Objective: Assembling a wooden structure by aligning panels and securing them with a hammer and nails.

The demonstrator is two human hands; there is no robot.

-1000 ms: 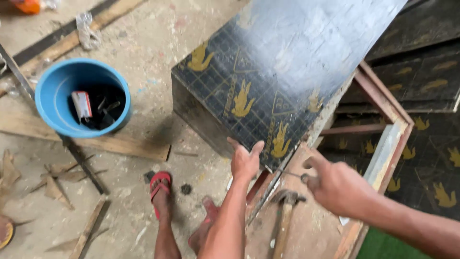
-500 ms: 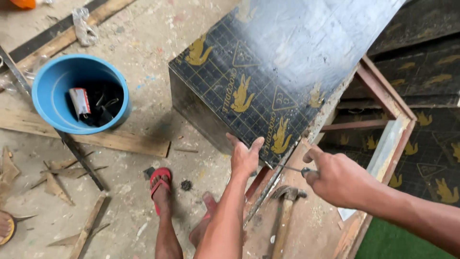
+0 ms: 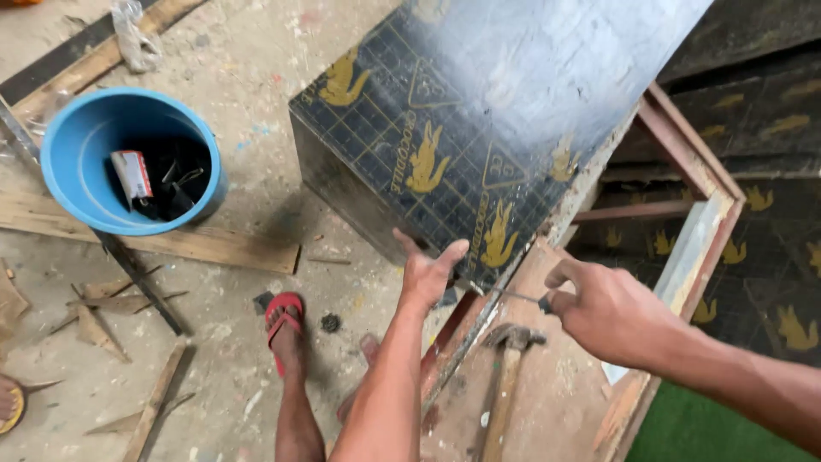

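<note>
the hammer (image 3: 506, 376) lies untouched at the frame's near edge. the right hand (image 3: 611, 312) has drawn in, pinching a nail (image 3: 505, 295) against the black panel (image 3: 479, 128)'s near corner; the left hand (image 3: 428, 274), fingers spread, has stayed braced there. a blue bucket (image 3: 77, 145) sits on the floor beyond.

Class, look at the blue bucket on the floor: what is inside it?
Inside the bucket lie a small red-and-white packet and some dark tools. Shadow and the pile hide the bottom.

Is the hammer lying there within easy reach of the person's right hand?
Probably yes. The hammer lies just below the right hand with nothing between them, though that hand already pinches a nail and would need to free itself.
</note>
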